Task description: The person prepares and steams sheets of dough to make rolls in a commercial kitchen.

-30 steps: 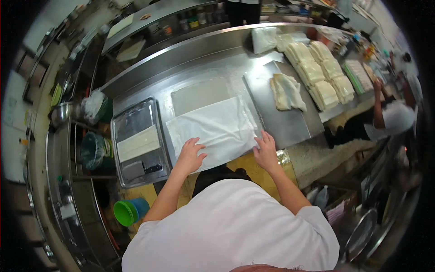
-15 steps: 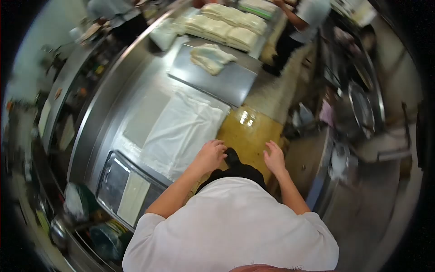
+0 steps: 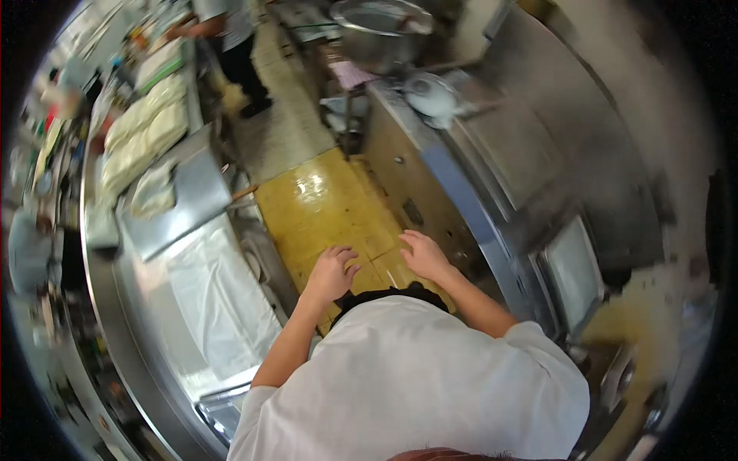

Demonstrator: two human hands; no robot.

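Both hands empty. We see the left hand (image 3: 332, 273) loosely open, fingers slightly curled, over the yellow floor (image 3: 323, 200) at frame centre. The right hand (image 3: 423, 257) is just beside it, open, palm down, near the steel cabinet (image 3: 492, 177). Neither touches anything. The white sheet (image 3: 219, 303) lies flat on the steel counter (image 3: 131, 307), lower left, apart from the left hand. Above it is a tray (image 3: 196, 192) with a folded piece (image 3: 152, 194); stacked folded pieces (image 3: 142, 127) upper left. Another person (image 3: 231, 34) stands top left; a big pot (image 3: 380, 31) sits top centre.
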